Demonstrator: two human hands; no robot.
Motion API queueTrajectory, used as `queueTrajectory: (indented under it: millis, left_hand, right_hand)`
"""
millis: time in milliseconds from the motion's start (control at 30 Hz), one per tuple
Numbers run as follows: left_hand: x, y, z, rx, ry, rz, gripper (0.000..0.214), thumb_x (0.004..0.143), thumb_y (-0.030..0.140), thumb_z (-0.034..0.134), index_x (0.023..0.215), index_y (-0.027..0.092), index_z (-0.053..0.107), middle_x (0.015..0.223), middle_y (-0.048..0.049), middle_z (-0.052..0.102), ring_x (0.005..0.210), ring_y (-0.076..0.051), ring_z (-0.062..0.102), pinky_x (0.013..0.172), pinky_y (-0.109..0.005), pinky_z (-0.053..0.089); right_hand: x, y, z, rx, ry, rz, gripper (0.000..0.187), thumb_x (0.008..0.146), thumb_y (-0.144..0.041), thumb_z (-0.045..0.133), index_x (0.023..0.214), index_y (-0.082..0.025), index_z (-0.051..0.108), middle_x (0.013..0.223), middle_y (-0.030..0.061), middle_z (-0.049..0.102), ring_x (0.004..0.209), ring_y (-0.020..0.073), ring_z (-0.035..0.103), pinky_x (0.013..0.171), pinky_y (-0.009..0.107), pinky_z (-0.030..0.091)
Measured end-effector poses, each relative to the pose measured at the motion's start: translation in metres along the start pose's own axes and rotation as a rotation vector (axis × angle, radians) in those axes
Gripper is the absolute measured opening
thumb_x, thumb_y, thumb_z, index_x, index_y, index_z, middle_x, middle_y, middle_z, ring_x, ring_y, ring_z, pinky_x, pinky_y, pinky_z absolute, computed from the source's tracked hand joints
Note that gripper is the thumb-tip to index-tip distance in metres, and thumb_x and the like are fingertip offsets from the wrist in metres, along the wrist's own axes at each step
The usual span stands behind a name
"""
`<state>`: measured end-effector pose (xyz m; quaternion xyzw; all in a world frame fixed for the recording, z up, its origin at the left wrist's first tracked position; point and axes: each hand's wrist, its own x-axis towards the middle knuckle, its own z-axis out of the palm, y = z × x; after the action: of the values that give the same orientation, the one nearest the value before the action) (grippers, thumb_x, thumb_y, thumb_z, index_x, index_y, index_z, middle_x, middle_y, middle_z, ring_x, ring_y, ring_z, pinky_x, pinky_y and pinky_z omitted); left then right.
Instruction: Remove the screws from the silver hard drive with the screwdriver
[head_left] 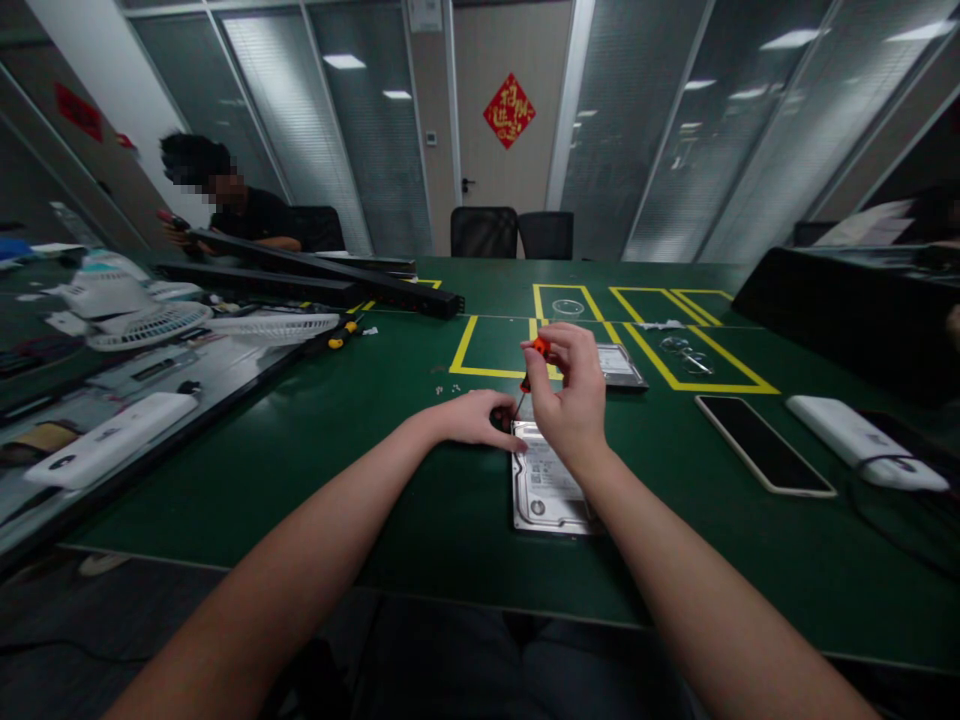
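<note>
A silver hard drive (pixel 551 490) with a white label lies flat on the green table in front of me. My right hand (pixel 574 395) is closed around the red-and-black handle of a screwdriver (pixel 535 362). Its thin shaft slants down to the drive's far left corner; the exact contact of the tip cannot be made out. At that same corner, my left hand (pixel 480 418) rests with its thumb on the drive's edge and its fingers curled close to the shaft. Just behind my right hand, a second hard drive (pixel 619 367) is partly hidden.
Tiny screws (pixel 448 389) lie left of the yellow-taped squares. Shiny disc parts (pixel 688 355) sit inside one. A phone (pixel 765 445) and white power bank (pixel 862 440) are at right. Leftward are a yellow-black tool (pixel 345 334), white fan (pixel 142 300), black bars (pixel 322 270) and a person (pixel 247 215).
</note>
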<state>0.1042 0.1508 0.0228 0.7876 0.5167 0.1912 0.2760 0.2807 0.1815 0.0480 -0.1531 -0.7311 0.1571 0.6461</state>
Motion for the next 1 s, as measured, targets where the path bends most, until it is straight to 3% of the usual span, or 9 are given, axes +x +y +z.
queueTrajectory:
  millis: [400, 633, 1000]
  left_hand:
    - [-0.0004, -0.0004, 0.0000, -0.044, -0.013, 0.010, 0.059, 0.074, 0.063, 0.083, 0.110, 0.017, 0.073, 0.101, -0.0078, 0.075, 0.088, -0.025, 0.067, 0.076, -0.035, 0.048]
    - [0.0010, -0.0033, 0.0014, -0.050, -0.012, 0.028, 0.058, 0.073, 0.064, 0.082, 0.106, 0.018, 0.073, 0.100, -0.0079, 0.074, 0.088, -0.025, 0.067, 0.077, -0.034, 0.048]
    - [0.0004, -0.0013, 0.0010, -0.037, -0.003, 0.005, 0.058, 0.072, 0.064, 0.083, 0.104, 0.018, 0.071, 0.095, -0.0058, 0.071, 0.085, -0.023, 0.064, 0.074, -0.033, 0.045]
  right_hand:
    - [0.0007, -0.0028, -0.0022, 0.002, -0.034, -0.023, 0.017, 0.097, -0.024, 0.070, 0.114, -0.025, 0.067, 0.118, 0.0092, 0.063, 0.107, 0.0221, 0.065, 0.085, 0.040, 0.060]
    - [0.0014, -0.0085, -0.0047, -0.007, -0.072, -0.044, 0.026, 0.104, -0.019, 0.054, 0.123, -0.023, 0.071, 0.122, 0.0110, 0.065, 0.116, 0.0218, 0.064, 0.094, 0.041, 0.058]
    - [-0.0006, -0.0016, -0.0041, -0.008, -0.093, -0.024, 0.035, 0.105, -0.017, 0.046, 0.133, -0.025, 0.067, 0.130, 0.0100, 0.070, 0.124, 0.0227, 0.065, 0.106, 0.048, 0.054]
